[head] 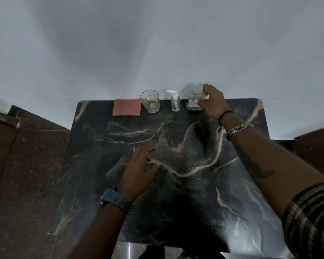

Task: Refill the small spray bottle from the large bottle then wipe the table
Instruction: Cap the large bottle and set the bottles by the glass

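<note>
Looks like step one, the refill, is barely started: the large clear plastic bottle (pixel 194 101) at the dark marble surface's (pixel 176 184) far edge, beside the small clear pump-top spray bottle (pixel 175 101), is gripped by the right hand (pixel 211 103), left hand (pixel 140 171) hovering open, so uncapping is probably needed next.

dark marble table (pixel 176 184) with pale veins, set against the wall. along its far edge, outward from the right hand's (pixel 212 102) grip: large bottle (pixel 194 102) inside the grip, small spray bottle (pixel 175 101) just beside, glass (pixel 151 101) next, red cloth (pixel 126 107) farthest.
</note>
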